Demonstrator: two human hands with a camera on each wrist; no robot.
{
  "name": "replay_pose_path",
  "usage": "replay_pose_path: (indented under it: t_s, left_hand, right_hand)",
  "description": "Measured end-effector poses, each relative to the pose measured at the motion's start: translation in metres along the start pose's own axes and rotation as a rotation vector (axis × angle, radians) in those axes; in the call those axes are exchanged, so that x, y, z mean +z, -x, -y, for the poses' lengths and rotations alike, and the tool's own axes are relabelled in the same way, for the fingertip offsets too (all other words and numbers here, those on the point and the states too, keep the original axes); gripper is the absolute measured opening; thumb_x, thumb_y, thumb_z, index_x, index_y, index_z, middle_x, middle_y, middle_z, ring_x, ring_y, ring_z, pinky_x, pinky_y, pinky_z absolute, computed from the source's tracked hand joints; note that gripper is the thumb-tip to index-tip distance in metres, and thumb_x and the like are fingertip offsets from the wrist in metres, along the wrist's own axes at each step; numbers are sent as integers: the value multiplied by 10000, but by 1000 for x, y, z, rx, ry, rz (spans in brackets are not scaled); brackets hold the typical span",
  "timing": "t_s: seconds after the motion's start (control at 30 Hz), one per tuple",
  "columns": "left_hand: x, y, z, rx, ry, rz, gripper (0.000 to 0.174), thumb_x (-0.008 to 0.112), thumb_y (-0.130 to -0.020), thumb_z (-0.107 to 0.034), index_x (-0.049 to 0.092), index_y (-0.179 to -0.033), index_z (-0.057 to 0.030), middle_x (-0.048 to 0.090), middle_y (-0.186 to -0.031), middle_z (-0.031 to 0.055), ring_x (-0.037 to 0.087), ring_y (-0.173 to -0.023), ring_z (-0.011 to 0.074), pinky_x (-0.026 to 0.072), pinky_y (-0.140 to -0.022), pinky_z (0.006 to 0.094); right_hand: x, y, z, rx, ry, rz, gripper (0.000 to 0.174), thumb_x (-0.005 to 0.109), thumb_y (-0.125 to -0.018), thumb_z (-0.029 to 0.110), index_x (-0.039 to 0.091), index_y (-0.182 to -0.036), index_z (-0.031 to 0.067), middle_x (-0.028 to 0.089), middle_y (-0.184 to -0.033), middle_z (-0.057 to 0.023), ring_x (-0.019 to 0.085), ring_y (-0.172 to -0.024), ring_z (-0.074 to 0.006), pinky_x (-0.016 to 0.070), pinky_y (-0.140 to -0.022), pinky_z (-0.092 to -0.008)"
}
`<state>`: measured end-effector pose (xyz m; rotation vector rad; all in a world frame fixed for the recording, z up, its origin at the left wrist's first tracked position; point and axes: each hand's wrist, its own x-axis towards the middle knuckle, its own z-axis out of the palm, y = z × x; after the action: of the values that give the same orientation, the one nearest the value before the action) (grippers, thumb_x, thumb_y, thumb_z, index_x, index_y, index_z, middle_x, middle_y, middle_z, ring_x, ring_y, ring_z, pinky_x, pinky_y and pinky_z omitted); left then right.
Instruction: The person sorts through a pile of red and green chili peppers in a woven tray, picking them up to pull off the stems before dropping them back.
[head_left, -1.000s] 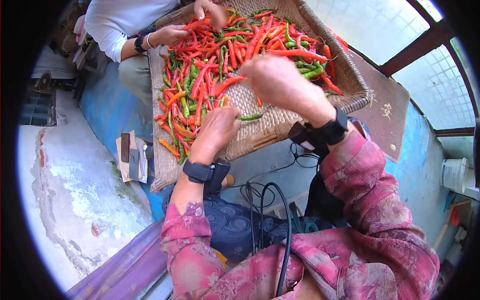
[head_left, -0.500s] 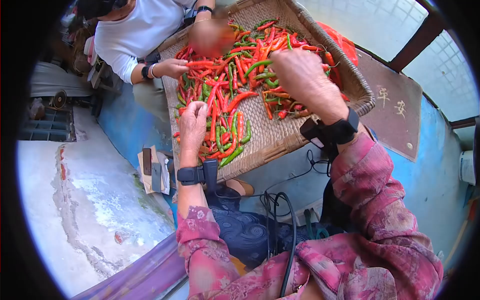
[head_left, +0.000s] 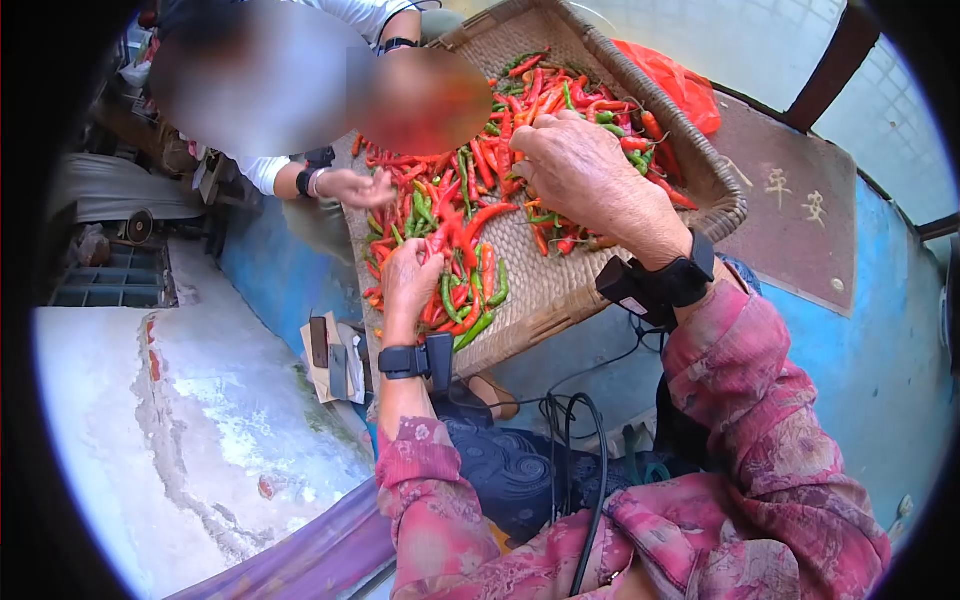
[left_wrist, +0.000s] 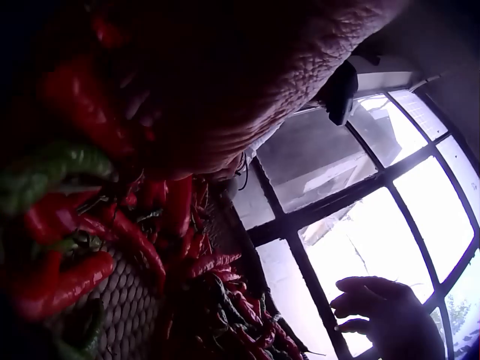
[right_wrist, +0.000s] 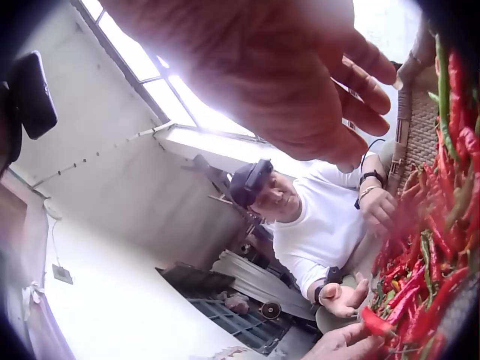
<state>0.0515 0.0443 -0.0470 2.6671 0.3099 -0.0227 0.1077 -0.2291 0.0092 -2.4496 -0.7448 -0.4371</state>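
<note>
Red and green peppers (head_left: 480, 215) lie heaped in a woven tray (head_left: 540, 290). At the heap's near left side my left hand (head_left: 408, 285) pinches a red pepper, which the right wrist view shows as a red pepper (right_wrist: 376, 322) at the fingertips of the left hand (right_wrist: 346, 343). My right hand (head_left: 600, 180) hovers over the right part of the heap, fingers loosely bent; in the right wrist view this hand (right_wrist: 300, 82) shows spread fingers with nothing between them. The left wrist view is dark, and my left hand (left_wrist: 225, 82) hides its own fingertips there.
Across the tray sits another person in a white shirt (right_wrist: 319, 225), one hand (head_left: 355, 188) palm-up by the heap. A red plastic bag (head_left: 670, 85) lies behind the tray's right rim. Black cables (head_left: 600, 450) hang near my lap. Papers (head_left: 335, 365) lie left of the tray.
A green pepper seen at my right hand is gone from its fingers. My left hand now has a red pepper at its fingertips. The other person's nearer hand has let go of a pepper.
</note>
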Motion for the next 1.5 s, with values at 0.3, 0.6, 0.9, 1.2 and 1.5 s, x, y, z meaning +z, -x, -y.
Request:
replay_pose_path:
  t_s: [0.3, 0.6, 0.9, 1.2, 1.5]
  left_hand:
    - [-25, 35, 12, 11, 321, 41, 184, 529, -843, -212, 560, -860, -31, 552, -706, 47, 522, -635, 144, 421, -590, 300]
    - [-19, 59, -43, 132, 927, 216, 180, 447, -948, -233, 489, -972, -59, 496, -706, -12, 465, -584, 57, 385, -515, 205]
    - [-11, 66, -61, 35, 1041, 327, 243, 462, -949, -289, 497, -986, -52, 502, -666, -10, 461, -532, 46, 358, -473, 185]
    - [-5, 68, -56, -8, 1046, 298, 292, 444, -960, -322, 524, -956, -41, 470, -610, -20, 421, -498, 46, 348, -467, 186]
    - [-2, 74, -50, -114, 1368, 255, 344, 427, -963, -342, 532, -1026, -20, 514, -711, 3, 481, -594, 70, 403, -535, 203]
  right_hand:
    - [15, 5, 19, -87, -34, 148, 122, 567, -782, 139, 568, -805, 20, 600, -728, -156, 603, -739, -348, 472, -623, -444]
    - [35, 2, 59, 59, -586, 408, 260, 555, -883, 229, 620, -826, -16, 598, -641, -129, 608, -614, -159, 473, -566, -337]
    - [63, 10, 58, 305, -1044, 251, 275, 549, -881, 187, 620, -754, -46, 604, -592, -74, 588, -560, -124, 468, -520, -296]
    - [38, -2, 27, 621, -1210, 184, 207, 567, -904, 256, 563, -935, 51, 561, -688, 15, 481, -544, -37, 412, -483, -184]
    - [19, -25, -20, 608, -1473, -91, 290, 558, -902, 177, 521, -1112, -20, 617, -875, -38, 572, -714, -84, 490, -664, -214]
